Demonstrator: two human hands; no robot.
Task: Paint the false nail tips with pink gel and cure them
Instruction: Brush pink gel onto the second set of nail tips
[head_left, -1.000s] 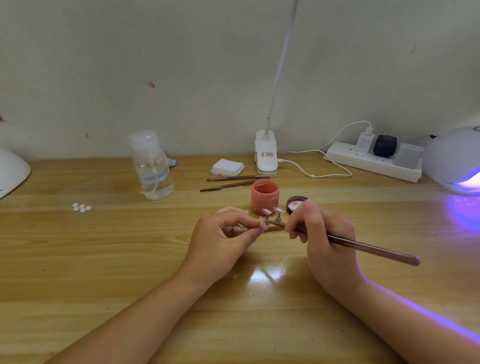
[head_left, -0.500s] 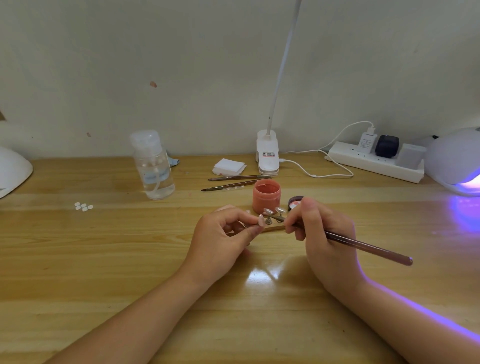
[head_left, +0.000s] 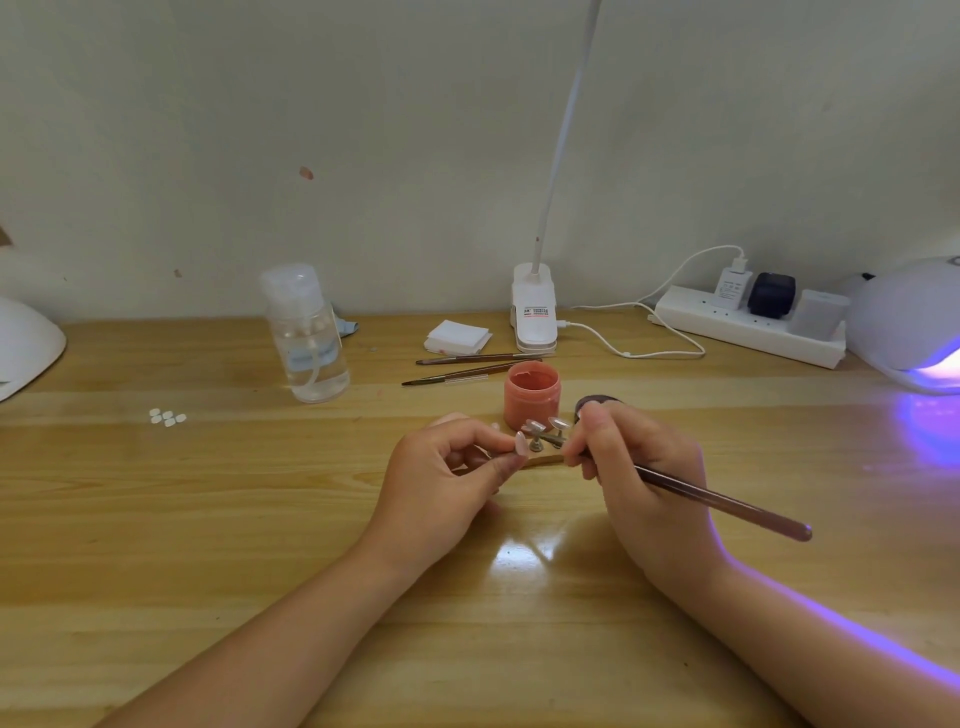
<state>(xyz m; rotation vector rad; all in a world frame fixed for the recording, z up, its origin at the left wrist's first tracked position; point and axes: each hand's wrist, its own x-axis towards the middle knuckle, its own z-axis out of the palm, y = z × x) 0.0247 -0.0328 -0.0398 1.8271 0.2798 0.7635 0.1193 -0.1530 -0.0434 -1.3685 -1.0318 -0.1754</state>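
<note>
Little change vs. 1 s ago: right hand (head_left: 641, 467) has edged slightly toward the left, brush (head_left: 722, 501) angle a bit flatter; otherwise static. Reading: brushwork on a tip ongoing, cure step not yet reached. Left hand (head_left: 452, 467): fingers curled, pinching the holder rod w/ a nail tip (head_left: 520, 443) at thumb and forefinger; two more tips (head_left: 545, 427) on stands just beside. Right hand: fingers curled round brush, bristle end hidden behind fingers. Pink gel jar (head_left: 532, 395) open, just behind hands; dark lid (head_left: 597, 401) beside it. UV lamp (head_left: 909, 322) far right, lit violet. Spare tips (head_left: 167, 417) well apart, left. Writing: label on desk-lamp clip (head_left: 535, 312) has red/black print, illegible; bottle (head_left: 309, 338) label blurred.
</note>
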